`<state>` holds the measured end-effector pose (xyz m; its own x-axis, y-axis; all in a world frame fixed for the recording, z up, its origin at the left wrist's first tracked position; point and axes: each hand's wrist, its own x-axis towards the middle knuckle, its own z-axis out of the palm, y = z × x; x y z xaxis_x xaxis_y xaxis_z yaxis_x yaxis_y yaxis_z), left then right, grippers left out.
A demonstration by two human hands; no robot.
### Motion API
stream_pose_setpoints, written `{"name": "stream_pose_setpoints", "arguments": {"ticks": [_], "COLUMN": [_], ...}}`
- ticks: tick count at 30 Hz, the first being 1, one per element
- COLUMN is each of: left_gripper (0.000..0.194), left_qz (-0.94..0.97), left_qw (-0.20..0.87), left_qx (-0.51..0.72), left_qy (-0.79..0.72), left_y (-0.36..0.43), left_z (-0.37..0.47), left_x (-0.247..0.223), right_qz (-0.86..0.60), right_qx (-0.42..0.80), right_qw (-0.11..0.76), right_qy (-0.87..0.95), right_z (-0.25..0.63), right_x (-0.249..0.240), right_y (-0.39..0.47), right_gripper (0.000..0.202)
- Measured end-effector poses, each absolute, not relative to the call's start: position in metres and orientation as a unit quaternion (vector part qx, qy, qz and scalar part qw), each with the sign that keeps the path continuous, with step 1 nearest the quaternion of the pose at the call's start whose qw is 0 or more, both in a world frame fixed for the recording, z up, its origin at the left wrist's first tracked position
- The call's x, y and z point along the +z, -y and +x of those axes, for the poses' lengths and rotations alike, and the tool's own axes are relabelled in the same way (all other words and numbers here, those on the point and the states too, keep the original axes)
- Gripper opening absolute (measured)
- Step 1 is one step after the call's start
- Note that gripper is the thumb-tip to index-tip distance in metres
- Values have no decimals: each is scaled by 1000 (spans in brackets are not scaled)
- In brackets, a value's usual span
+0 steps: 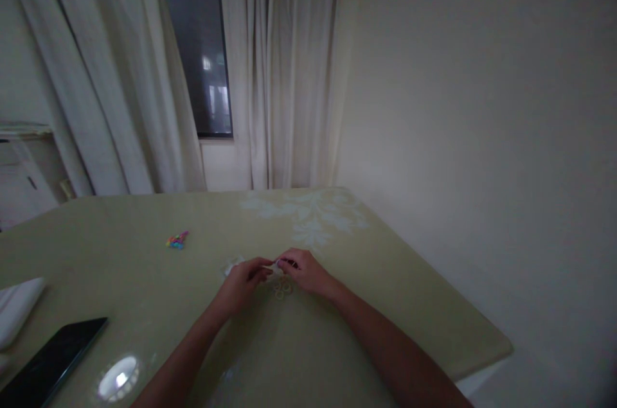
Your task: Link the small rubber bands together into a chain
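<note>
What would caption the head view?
Both hands meet over small rings on the table, colourful bits beyond.

Between the fingertips — a small item, too blurred to identify; the black flat device (53,363) runs off the picture's lower-left edge.

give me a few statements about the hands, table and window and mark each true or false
1. The left hand and right hand are close together over the table. True.
2. The flat black device lies right of both hands. False: the flat black device lies to their left.
3. A small multicoloured cluster lies on the table. True.
4. The curtains cover the whole window. False: the curtains leave part of the window showing.
</note>
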<state>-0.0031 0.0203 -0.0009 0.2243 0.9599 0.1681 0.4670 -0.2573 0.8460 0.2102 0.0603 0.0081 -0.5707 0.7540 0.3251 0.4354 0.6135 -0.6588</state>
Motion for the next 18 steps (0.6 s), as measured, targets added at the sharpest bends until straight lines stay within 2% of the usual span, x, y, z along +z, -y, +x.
{"name": "stream_pose_setpoints", "arguments": {"ticks": [5, 8, 11, 13, 18], "left_gripper": [33, 42, 64, 67, 41], "left_qz": [729, 727, 742, 748, 755], "left_qw": [304, 292, 279, 259, 228], "left_qx": [324, 289, 251, 240, 241], "left_qy": [-521, -549, -556, -562, -566], "left_y": [-18, -13, -10, -11, -17], "left_z": [-12, -17, -16, -12, 2], "left_x": [4, 2, -5, -9, -14], "right_qz": [-336, -343, -337, -337, -342], "right_qx": [267, 285, 287, 271, 254], "right_qw": [294, 262, 208, 187, 189], "right_qy": [854, 856, 872, 882, 885], "right_z": [214, 220, 225, 226, 216], "right_x": [5, 6, 6, 5, -2], "right_y": [-64, -64, -61, -60, -57], "right_gripper": [23, 26, 63, 75, 38]}}
